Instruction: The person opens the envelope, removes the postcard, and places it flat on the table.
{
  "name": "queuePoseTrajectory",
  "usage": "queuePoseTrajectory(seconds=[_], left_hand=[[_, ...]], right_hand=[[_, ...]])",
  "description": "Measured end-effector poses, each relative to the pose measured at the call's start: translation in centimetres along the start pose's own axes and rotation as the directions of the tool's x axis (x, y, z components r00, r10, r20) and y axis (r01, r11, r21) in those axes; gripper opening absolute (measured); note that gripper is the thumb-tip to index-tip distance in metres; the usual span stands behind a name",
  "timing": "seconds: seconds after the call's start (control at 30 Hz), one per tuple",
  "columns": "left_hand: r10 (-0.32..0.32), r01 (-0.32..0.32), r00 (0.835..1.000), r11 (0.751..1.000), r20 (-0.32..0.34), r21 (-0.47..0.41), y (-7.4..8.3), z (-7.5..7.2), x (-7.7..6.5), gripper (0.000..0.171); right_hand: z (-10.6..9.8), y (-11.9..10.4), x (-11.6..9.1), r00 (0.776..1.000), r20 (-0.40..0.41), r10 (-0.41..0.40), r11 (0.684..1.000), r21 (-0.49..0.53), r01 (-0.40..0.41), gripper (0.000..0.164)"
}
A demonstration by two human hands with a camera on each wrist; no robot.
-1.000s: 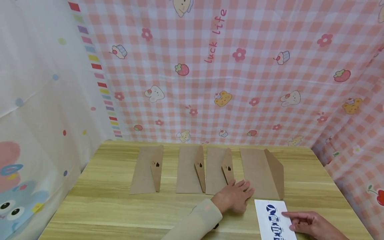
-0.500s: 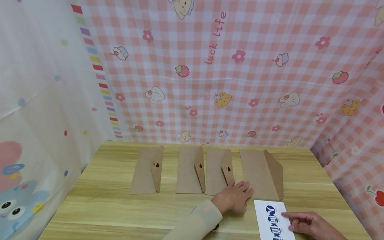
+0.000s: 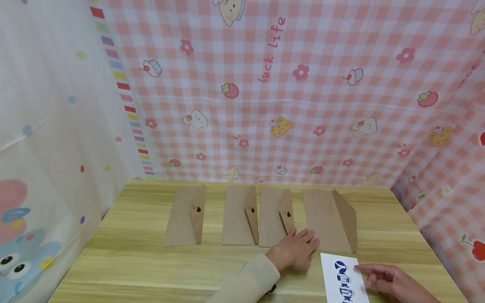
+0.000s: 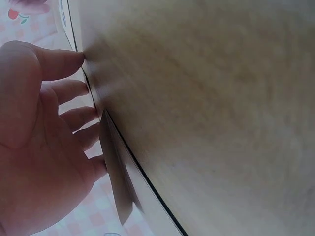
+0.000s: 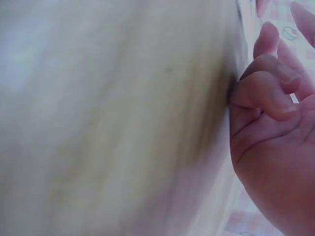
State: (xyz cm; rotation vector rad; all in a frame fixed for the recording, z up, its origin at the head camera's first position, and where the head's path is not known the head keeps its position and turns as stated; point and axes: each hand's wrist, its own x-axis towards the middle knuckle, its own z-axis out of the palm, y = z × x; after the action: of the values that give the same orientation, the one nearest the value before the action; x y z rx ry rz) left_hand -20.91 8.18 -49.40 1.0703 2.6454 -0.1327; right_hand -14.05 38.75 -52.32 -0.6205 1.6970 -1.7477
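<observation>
My left hand [image 3: 293,251] rests on the table with its fingers spread, between the lower end of the third brown paper envelope [image 3: 274,216] and the rightmost envelope [image 3: 327,219]. Its fingertips reach right to their edges. A white card [image 3: 339,280] with dark blue printing lies below the rightmost envelope, cut off by the frame's lower edge. At the card's right edge is my right hand [image 3: 395,282], index finger extended onto it and the other fingers bent. In the right wrist view those bent fingers [image 5: 266,93] are empty. The left wrist view shows the left fingers [image 4: 61,64] straight along the tabletop.
Farther left lie two more brown envelopes, one in the middle [image 3: 236,219] and one at far left [image 3: 182,219]. Small dark prints mark three flaps. The wooden table [image 3: 151,269] meets a pink checked cloth [image 3: 246,113] behind and a white cloth [image 3: 57,139] at left.
The head view has shifted a little, so the backdrop sits slightly lower. Both hands keep nearly the same poses, with the right index finger still on the card.
</observation>
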Motion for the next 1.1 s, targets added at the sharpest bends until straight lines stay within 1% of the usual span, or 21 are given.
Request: queuePoseTrajectory(seconds=[0.1,0.13,0.2,0.27,0.33,0.47,0.6,0.67,0.83,0.93,1.1], left_hand=[[0.005,-0.005,1.0,1.0,-0.018,0.014,0.0,0.2,0.1,0.055],[0.007,-0.007,1.0,1.0,-0.023,0.017,0.0,0.3,0.1,0.055],[0.012,-0.011,0.999,1.0,-0.037,0.021,0.1,0.3,0.0,0.054],[0.02,-0.018,0.998,1.0,-0.051,0.025,0.1,0.4,0.0,0.054],[0.029,-0.027,0.997,0.999,-0.065,0.027,0.1,0.5,-0.1,0.054],[0.052,-0.05,0.994,0.998,-0.097,0.025,0.1,0.6,-0.2,0.056],[0.067,-0.068,0.988,0.998,-0.136,-0.007,0.1,0.7,-0.5,0.057],[0.074,-0.078,0.985,0.997,-0.158,-0.018,0.0,0.7,-0.7,0.058],[0.084,-0.093,0.975,0.995,-0.206,-0.032,-0.7,0.5,-1.3,0.06],[0.086,-0.1,0.97,0.994,-0.228,-0.051,-1.2,0.4,-1.8,0.06],[0.092,-0.113,0.96,0.991,-0.264,-0.065,-2.0,0.2,-2.7,0.058]], right_hand=[[0.3,-1.0,0.1,0.998,-0.065,0.02,0.993,-0.111,-0.027,0.043],[0.3,-1.4,0.0,0.994,-0.1,0.046,0.988,-0.143,-0.06,0.043],[0.4,-2.4,-0.1,0.981,-0.179,0.069,0.969,-0.223,-0.109,0.041],[0.4,-3.4,-0.1,0.966,-0.244,0.088,0.953,-0.26,-0.153,0.039],[0.4,-4.4,-0.2,0.948,-0.297,0.114,0.945,-0.261,-0.195,0.038],[0.7,-5.6,0.1,0.93,-0.358,0.079,0.933,-0.302,-0.196,0.037],[1.4,-6.1,0.8,0.932,-0.362,-0.022,0.92,-0.371,-0.122,0.037],[1.7,-6.1,1.2,0.933,-0.356,-0.058,0.919,-0.384,-0.089,0.036],[2.1,-5.7,2.3,0.942,-0.31,-0.133,0.919,-0.394,0.0,0.034],[2.3,-5.5,3.1,0.945,-0.291,-0.148,0.922,-0.386,0.025,0.034],[2.5,-5.5,4.5,0.955,-0.266,-0.134,0.934,-0.355,0.032,0.033]])
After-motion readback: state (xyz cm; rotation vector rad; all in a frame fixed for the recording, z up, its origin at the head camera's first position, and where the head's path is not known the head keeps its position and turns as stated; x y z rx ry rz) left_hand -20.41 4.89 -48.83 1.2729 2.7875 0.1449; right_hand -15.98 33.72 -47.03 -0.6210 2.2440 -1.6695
